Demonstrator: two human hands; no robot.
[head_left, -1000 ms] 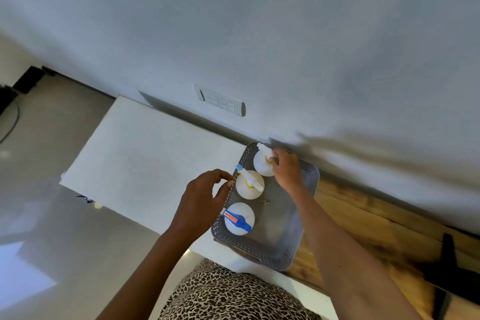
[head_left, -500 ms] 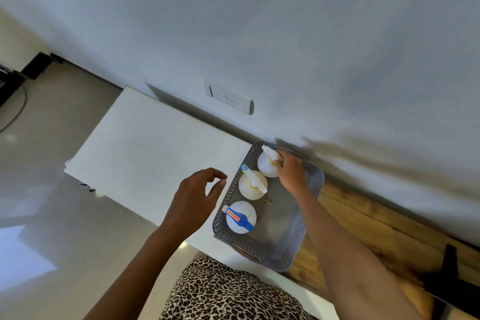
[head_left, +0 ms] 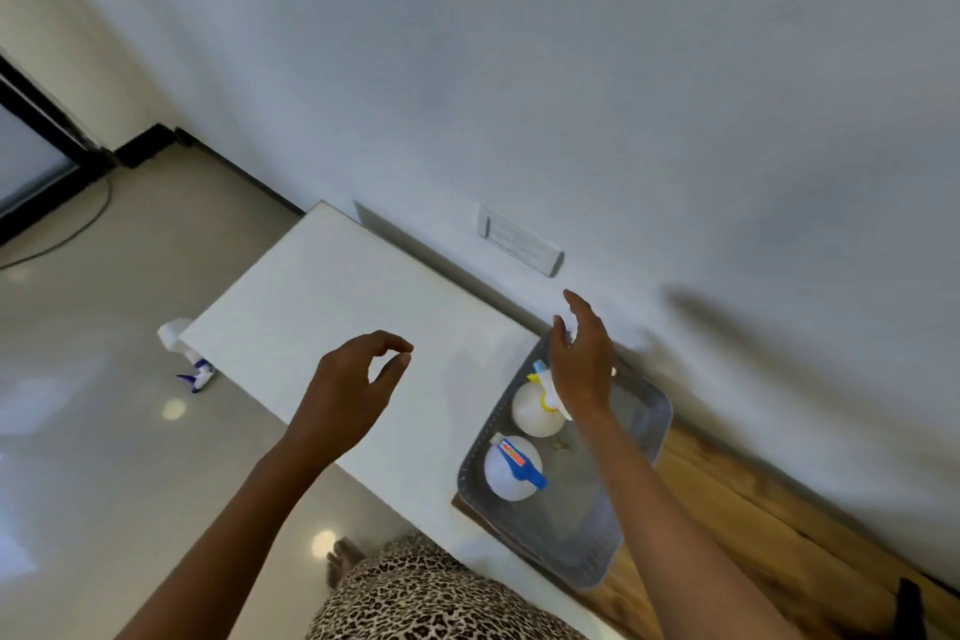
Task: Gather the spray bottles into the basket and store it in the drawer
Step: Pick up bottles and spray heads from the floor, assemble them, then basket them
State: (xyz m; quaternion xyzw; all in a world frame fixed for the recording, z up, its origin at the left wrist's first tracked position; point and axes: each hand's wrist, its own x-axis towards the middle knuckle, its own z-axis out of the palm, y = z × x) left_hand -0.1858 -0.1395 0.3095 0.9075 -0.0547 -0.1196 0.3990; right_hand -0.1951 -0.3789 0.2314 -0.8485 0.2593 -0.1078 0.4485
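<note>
A grey perforated basket (head_left: 639, 437) sits at the right end of the white cabinet top (head_left: 332, 307), partly over a wooden surface. Inside it stand a white spray bottle with a blue trigger (head_left: 511, 468) and a white one with a yellow collar (head_left: 535, 408); a third bottle is hidden behind my right hand. My right hand (head_left: 582, 359) hovers over the basket's far end with fingers straight, holding nothing. My left hand (head_left: 353, 385) hangs above the cabinet top, left of the basket, fingers loosely curled and empty. Another spray bottle (head_left: 189, 361) lies on the floor by the cabinet's left corner.
A wall with a switch plate (head_left: 519, 239) rises right behind the cabinet. The wooden surface (head_left: 753, 525) extends to the right. Tiled floor (head_left: 104, 431) lies to the left, with a cable and a dark frame far left. My leopard-print clothing (head_left: 426, 598) shows at the bottom.
My right hand let go of the far bottle and lifted with fingers straight. My left hand drew away from the basket to the left. The view swung left, revealing a bottle on the floor.
</note>
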